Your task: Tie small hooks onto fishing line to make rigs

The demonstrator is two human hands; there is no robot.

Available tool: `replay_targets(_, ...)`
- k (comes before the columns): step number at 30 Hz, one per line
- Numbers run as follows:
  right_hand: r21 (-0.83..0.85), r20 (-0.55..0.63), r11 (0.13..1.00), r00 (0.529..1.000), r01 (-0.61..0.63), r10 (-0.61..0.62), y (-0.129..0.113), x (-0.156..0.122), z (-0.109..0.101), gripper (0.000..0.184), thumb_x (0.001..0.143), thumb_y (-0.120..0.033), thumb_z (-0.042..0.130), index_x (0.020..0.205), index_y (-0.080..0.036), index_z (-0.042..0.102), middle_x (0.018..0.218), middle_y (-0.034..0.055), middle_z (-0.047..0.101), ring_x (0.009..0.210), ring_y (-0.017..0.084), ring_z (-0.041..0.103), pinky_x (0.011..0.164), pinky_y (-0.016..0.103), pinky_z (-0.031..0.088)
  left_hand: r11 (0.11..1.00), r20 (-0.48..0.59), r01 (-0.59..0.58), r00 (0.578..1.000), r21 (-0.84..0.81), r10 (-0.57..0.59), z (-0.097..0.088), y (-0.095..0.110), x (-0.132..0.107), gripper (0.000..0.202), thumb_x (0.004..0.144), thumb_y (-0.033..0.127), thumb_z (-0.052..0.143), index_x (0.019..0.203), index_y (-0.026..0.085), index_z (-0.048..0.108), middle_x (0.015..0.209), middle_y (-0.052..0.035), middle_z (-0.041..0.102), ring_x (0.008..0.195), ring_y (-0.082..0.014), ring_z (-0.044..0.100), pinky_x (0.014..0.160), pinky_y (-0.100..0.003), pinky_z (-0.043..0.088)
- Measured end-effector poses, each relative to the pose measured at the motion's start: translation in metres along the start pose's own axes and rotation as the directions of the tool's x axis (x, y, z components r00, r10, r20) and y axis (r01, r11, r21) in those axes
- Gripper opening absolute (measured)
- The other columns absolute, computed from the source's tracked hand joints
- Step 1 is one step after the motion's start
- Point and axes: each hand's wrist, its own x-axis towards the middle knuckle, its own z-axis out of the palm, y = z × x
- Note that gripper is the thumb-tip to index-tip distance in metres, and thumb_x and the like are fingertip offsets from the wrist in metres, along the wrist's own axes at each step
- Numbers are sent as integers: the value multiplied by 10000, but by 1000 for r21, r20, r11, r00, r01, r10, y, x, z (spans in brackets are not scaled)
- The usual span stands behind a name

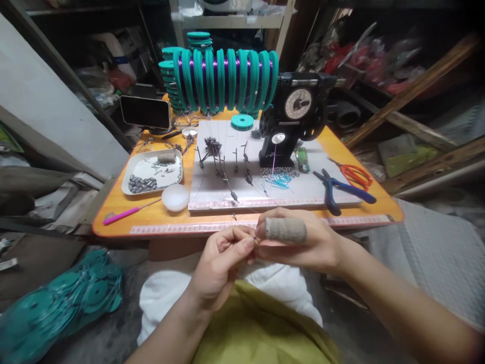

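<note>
- left hand [217,265] and right hand [306,242] meeting just before the table [151,216], fingertips of both pinching shut on a tiny fitting [256,238], too small to identify
- wired pieces [223,172] lying on the white board [303,194], looking finished
- grey weights [140,183] sitting unused in the tray [129,167], so probably midway

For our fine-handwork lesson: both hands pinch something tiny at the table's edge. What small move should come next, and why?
Probably a gentle pull apart to tighten it: left hand and right hand meet fingertip to fingertip on a tiny piece, too small to identify; the pliers lie apart, unheld.
</note>
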Motion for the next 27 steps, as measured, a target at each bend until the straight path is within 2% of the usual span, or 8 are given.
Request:
replay_targets(3, 66, 90, 998, 996, 4, -10, -4, 0, -7, 87, 856, -276, 734, 904, -213, 700, 732, -15, 670, 617, 135, 629, 598, 245, 533, 979, 37, -115, 993, 171, 110, -3, -1, 2, 261, 799, 295, 754, 637, 144, 615, 703, -10, 540, 654, -106, 511, 616, -213, 420)
replay_targets(5, 83, 68, 996, 997, -27, 21, -6, 1, -8, 66, 870, -270, 723, 889, -210, 703, 745, -18, 657, 634, 128, 622, 582, 232, 517, 880, 81, -273, 961, 389, 263, -5, -1, 3, 222, 839, 255, 705, 662, 150, 624, 829, -48, 569, 782, -148, 571, 687, -245, 472)
replay_targets(7, 42, -43, 998, 998, 45, -43, -8, 3, -6, 72, 909, -235, 668, 863, -204, 714, 812, 8, 655, 684, 130, 625, 594, 232, 514, 625, 175, -457, 871, 633, 460, -7, -1, 2, 133, 861, 172, 656, 730, 163, 642, 914, -66, 562, 876, -174, 597, 739, -269, 511)
replay_targets(11, -107, -259, 980, 947, 166, -189, -8, 14, 4, 138, 922, -147, 620, 833, -179, 720, 799, 39, 630, 699, 131, 604, 598, 238, 503, -85, 495, -605, 554, 791, 669, -8, -3, -1, 186, 849, 18, 600, 908, 193, 622, 921, -61, 563, 851, -170, 623, 749, -277, 565)
replay_targets(14, -122, -263, 990, 960, 64, -94, -7, 22, 10, 97, 901, -133, 653, 843, -176, 717, 765, 28, 618, 671, 126, 574, 585, 234, 483, -323, 619, -575, 446, 752, 646, -11, -3, 0, 192, 850, 6, 608, 946, 172, 609, 902, -68, 599, 815, -172, 653, 751, -279, 589)
replay_targets(18, -145, -211, 989, 977, 14, -45, -5, 26, 10, 100, 890, -116, 665, 858, -192, 721, 769, 14, 617, 667, 122, 563, 609, 236, 478, -467, 733, -585, 380, 663, 565, -20, 1, 7, 187, 848, 4, 603, 970, 143, 626, 901, -100, 670, 826, -211, 689, 740, -324, 606)
replay_targets(22, -151, -199, 988, 979, 14, -45, -3, 27, 11, 97, 883, -114, 674, 860, -192, 726, 780, 12, 617, 671, 119, 575, 614, 235, 479, -504, 824, -663, 344, 553, 451, -26, 6, 11, 236, 826, -25, 601, 1031, 87, 633, 990, -180, 725, 871, -259, 710, 747, -373, 604)
replay_targets(27, -191, -255, 981, 965, 8, -58, -6, 22, 13, 164, 916, -134, 620, 1049, -185, 703, 801, 38, 633, 668, 138, 572, 599, 256, 501, -382, 725, -634, 463, 673, 509, -24, 10, 6, 218, 846, -20, 587, 1004, 126, 618, 969, -134, 728, 904, -229, 712, 825, -339, 592)
